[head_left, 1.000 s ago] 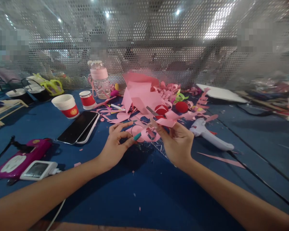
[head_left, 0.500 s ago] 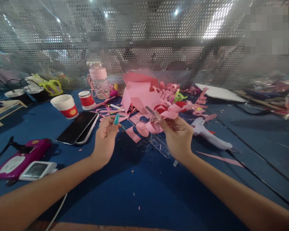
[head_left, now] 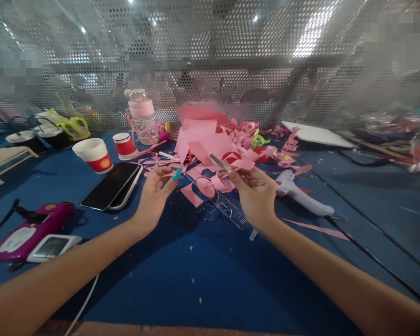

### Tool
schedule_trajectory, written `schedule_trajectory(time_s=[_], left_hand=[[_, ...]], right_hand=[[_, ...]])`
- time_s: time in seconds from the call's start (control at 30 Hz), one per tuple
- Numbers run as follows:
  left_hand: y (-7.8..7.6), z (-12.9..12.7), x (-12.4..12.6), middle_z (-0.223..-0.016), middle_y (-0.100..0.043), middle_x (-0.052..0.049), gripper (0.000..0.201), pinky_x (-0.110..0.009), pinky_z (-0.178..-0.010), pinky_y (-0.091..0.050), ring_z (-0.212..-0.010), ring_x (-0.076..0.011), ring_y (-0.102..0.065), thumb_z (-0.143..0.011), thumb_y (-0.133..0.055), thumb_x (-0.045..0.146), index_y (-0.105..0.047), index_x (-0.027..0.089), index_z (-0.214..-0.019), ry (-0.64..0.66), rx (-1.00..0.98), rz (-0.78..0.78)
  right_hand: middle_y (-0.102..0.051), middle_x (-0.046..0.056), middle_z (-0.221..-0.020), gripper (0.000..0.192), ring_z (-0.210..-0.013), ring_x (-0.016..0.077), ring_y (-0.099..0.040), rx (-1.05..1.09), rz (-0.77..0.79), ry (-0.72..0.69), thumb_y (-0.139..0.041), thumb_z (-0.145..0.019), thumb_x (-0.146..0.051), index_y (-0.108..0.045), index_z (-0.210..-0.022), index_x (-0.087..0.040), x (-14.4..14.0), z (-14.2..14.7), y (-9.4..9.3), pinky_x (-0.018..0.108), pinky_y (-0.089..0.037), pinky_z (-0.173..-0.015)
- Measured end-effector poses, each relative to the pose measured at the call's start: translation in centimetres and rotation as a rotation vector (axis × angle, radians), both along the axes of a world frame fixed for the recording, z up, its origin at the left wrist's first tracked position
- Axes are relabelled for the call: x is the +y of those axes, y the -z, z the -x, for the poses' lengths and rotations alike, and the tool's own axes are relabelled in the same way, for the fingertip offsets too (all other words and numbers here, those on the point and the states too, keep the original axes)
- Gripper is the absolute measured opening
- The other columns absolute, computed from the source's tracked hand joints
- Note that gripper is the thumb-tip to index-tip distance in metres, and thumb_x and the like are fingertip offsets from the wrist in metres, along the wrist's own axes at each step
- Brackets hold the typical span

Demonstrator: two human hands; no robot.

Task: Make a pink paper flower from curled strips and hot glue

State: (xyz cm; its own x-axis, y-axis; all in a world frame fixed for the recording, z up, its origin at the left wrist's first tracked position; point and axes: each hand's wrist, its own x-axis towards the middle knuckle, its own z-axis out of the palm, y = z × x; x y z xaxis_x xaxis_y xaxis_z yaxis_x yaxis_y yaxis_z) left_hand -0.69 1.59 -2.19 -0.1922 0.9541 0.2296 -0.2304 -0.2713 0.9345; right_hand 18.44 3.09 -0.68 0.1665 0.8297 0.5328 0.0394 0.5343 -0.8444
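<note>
My left hand (head_left: 153, 195) is raised over the blue table (head_left: 203, 275) and pinches a small teal-tipped tool (head_left: 177, 174) between its fingertips. My right hand (head_left: 256, 192) is held up across from it, pinching a pink paper piece (head_left: 243, 164). A thin grey strip (head_left: 216, 161) sticks out from those fingers to the upper left. Below and between the hands lie a clear ruler (head_left: 229, 212) and pink cut-outs (head_left: 191, 193). A heap of pink paper (head_left: 201, 135) stands just behind the hands.
A white glue gun (head_left: 303, 195) lies right of my right hand. To the left are a phone (head_left: 112, 185), two red-and-white paper cups (head_left: 91, 154), a pink bottle (head_left: 142, 116), a magenta device (head_left: 28, 228) and a white device (head_left: 51, 246). A perforated metal screen (head_left: 231, 60) closes the back.
My left hand lifted off the table and drew back to the left with the teal-tipped tool. My right hand rose a little with the pink paper.
</note>
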Motion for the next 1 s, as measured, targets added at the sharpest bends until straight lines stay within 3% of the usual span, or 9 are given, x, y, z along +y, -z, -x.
schedule_trajectory(time_s=[0.13,0.23,0.73,0.9,1.0], left_hand=[[-0.1,-1.0,-1.1,-0.1,-0.064,-0.007,0.036,-0.038,-0.09,-0.042,-0.093,-0.0185,-0.06,-0.074,-0.059,0.044,-0.056,0.019,-0.099,0.375,-0.144,0.202],[-0.3,-1.3,-1.6,-0.1,-0.066,-0.011,0.042,-0.042,-0.094,-0.04,-0.097,-0.0234,-0.06,-0.079,-0.052,0.048,-0.055,0.015,-0.104,0.522,-0.246,0.314],[-0.7,-1.1,-2.0,-0.103,-0.067,-0.013,0.05,-0.043,-0.094,-0.038,-0.095,-0.0237,-0.062,-0.082,-0.04,0.054,-0.055,0.014,-0.108,0.68,-0.312,0.384],[-0.6,-1.2,-2.1,-0.109,-0.064,-0.014,0.054,-0.043,-0.096,-0.038,-0.102,-0.0251,-0.059,-0.08,-0.041,0.056,-0.05,0.015,-0.115,0.687,-0.265,0.389],[-0.3,-1.1,-1.8,-0.114,-0.061,-0.013,0.055,-0.043,-0.097,-0.037,-0.108,-0.0259,-0.056,-0.079,-0.042,0.057,-0.05,0.017,-0.116,0.624,-0.231,0.352]], right_hand=[[-0.066,-0.003,-0.069,0.009,-0.067,0.0126,-0.061,0.034,-0.021,-0.032,-0.068,-0.068,-0.025,-0.067,-0.077,-0.024,-0.4,0.2,0.0,0.029,-0.051,-0.068],[-0.067,-0.003,-0.07,0.012,-0.066,0.0127,-0.06,0.028,-0.033,-0.025,-0.07,-0.065,-0.025,-0.068,-0.077,-0.025,-0.6,0.3,0.0,0.03,-0.051,-0.067],[-0.065,-0.003,-0.07,0.012,-0.064,0.0118,-0.058,-0.057,-0.041,-0.022,-0.069,-0.068,-0.024,-0.068,-0.08,-0.024,-0.4,0.0,0.3,0.028,-0.048,-0.064],[-0.065,-0.002,-0.069,0.011,-0.062,0.0119,-0.057,-0.086,-0.013,-0.009,-0.067,-0.069,-0.028,-0.067,-0.078,-0.022,-0.3,0.0,0.1,0.029,-0.048,-0.063],[-0.065,-0.002,-0.068,0.012,-0.062,0.0123,-0.058,-0.067,-0.003,-0.014,-0.068,-0.068,-0.029,-0.067,-0.078,-0.022,-0.4,0.0,-0.1,0.03,-0.049,-0.063]])
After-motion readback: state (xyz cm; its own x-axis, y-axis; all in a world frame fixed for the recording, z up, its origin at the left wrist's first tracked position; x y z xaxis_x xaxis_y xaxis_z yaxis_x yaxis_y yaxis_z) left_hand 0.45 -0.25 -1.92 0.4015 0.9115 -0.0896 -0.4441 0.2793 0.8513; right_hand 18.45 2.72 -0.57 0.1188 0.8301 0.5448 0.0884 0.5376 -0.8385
